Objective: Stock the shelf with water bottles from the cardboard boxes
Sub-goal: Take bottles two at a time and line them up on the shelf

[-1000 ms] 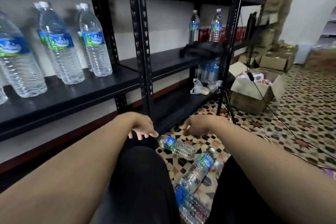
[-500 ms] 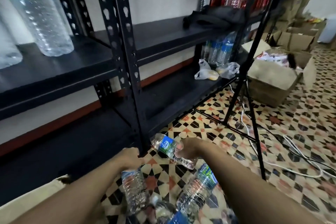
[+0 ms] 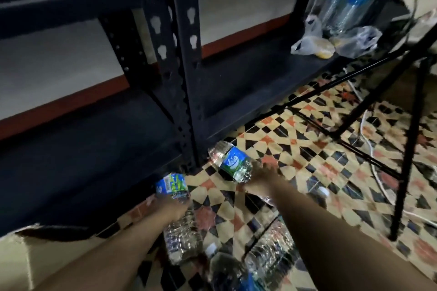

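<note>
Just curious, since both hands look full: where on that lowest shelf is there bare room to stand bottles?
Left of the upright post, the lowest shelf is bare. Right of the post it is bare up to the plastic bags and standing bottles at the far end. The tiled floor in front of the post is crowded with lying bottles.

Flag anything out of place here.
Water bottles lie scattered on the floor, not on the shelf. The left hand and right hand each grip one. Crumpled plastic bags sit on the shelf.
</note>
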The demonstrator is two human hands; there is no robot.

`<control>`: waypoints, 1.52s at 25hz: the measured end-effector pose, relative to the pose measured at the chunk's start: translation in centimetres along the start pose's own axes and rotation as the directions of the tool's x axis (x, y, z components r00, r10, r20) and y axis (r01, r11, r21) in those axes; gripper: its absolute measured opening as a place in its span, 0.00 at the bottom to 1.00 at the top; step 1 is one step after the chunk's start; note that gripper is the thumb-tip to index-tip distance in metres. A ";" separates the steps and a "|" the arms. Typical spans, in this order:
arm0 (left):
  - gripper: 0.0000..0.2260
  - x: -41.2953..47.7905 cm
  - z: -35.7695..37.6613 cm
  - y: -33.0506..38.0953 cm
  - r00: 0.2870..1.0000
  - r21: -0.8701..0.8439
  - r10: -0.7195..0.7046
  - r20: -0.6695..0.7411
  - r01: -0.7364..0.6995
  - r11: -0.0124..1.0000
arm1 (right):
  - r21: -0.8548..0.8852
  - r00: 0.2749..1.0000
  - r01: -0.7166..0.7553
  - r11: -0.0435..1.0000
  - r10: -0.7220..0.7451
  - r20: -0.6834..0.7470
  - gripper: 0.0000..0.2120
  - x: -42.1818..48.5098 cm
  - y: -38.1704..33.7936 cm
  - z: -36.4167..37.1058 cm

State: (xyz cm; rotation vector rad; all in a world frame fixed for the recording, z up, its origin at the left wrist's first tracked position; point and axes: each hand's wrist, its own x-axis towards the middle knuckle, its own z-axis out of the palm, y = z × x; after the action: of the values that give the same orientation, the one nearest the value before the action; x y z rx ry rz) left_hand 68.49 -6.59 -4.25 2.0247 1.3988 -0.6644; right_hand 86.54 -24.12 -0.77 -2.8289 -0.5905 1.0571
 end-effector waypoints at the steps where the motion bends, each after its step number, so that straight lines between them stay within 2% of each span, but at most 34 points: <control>1: 0.50 0.9 0.8 -0.3 1.000 -0.025 -0.016 0.008 0.016 1.000 | -0.046 1.000 -0.010 0.999 0.009 -0.008 0.48 1.1 0.2 0.7; 4: 0.53 1.3 1.8 -0.6 0.998 -0.106 -0.054 -0.017 0.052 0.993 | -0.139 0.998 -0.066 0.988 0.065 -0.018 0.55 2.8 0.8 1.8; 7: 0.52 0.5 1.7 0.0 0.999 -0.101 -0.017 -0.040 0.013 0.995 | -0.369 0.990 -0.079 0.926 0.031 -0.135 0.47 3.8 0.8 2.7; 8: 0.53 0.5 1.5 0.1 0.999 -0.112 -0.030 -0.036 0.026 0.993 | -0.387 0.989 -0.083 0.918 0.028 -0.146 0.43 3.8 0.4 3.0; 9: 0.54 0.3 1.3 0.2 0.999 -0.105 -0.036 -0.041 0.031 0.994 | -0.355 0.988 -0.090 0.930 0.038 -0.150 0.42 3.9 0.1 3.3; 11: 0.53 0.3 1.5 0.1 0.996 0.015 0.010 -0.083 -0.009 1.000 | -0.234 0.991 -0.103 0.967 0.081 -0.102 0.44 3.9 -0.4 4.1; 14: 0.51 0.1 2.2 -0.7 0.984 0.244 0.097 -0.148 -0.059 0.968 | -0.007 0.987 -0.154 0.988 0.154 0.051 0.45 4.0 -0.8 5.9; 16: 0.52 0.3 1.7 -1.4 0.990 0.223 0.064 -0.126 -0.035 0.974 | 0.144 0.964 -0.228 0.963 0.203 0.171 0.44 4.0 -0.7 7.8; 18: 0.52 1.1 0.6 -2.5 0.998 -0.021 0.007 -0.054 -0.008 1.000 | 0.267 0.936 -0.318 0.910 0.256 0.244 0.48 3.6 -0.9 8.7; 20: 0.48 1.8 -0.4 -3.5 0.994 -0.351 -0.014 0.106 0.051 0.935 | 0.333 0.934 -0.342 0.879 0.280 0.221 0.53 3.3 -1.1 9.2; 21: 0.49 2.0 -0.5 -3.9 0.984 -0.430 -0.021 0.177 0.096 0.898 | 0.377 0.941 -0.333 0.864 0.280 0.190 0.55 3.3 -1.2 9.4; 23: 0.54 3.2 0.5 -4.8 0.978 -0.443 -0.050 0.201 0.136 0.886 | 0.475 0.957 -0.290 0.830 0.266 0.120 0.58 2.8 -1.4 9.4; 25: 0.50 2.9 1.2 -4.6 0.990 -0.409 -0.076 0.120 0.119 0.905 | 0.531 0.963 -0.260 0.806 0.257 0.082 0.58 2.1 -1.4 9.4; 27: 0.47 2.4 1.7 -3.9 0.994 -0.387 -0.102 0.038 0.109 0.916 | 0.538 0.960 -0.267 0.800 0.270 0.075 0.55 1.5 -1.4 9.2; 30: 0.50 2.0 2.6 -2.8 0.988 -0.394 -0.147 -0.037 0.121 0.911 | 0.545 0.950 -0.287 0.788 0.307 0.055 0.47 1.3 -1.5 8.9; 33: 0.43 1.7 2.5 -1.8 0.987 -0.338 -0.163 0.001 0.153 0.929 | 0.556 0.945 -0.301 0.775 0.321 0.064 0.41 1.1 -1.4 8.8; 37: 0.46 1.3 1.3 -1.2 0.987 -0.220 -0.163 0.004 0.159 0.962 | 0.707 0.939 -0.282 0.648 0.337 0.066 0.29 -0.7 -0.9 8.2; 38: 0.44 0.5 0.7 -0.9 0.991 -0.195 -0.131 0.025 0.134 0.972 | 0.743 0.942 -0.266 0.614 0.328 0.065 0.26 -1.6 -0.8 7.9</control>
State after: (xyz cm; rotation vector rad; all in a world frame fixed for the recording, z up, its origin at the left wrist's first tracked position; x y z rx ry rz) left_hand 67.80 -6.48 -5.25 1.7832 1.5392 -0.5693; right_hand 80.09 -24.60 -5.60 -2.2153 0.3123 0.9209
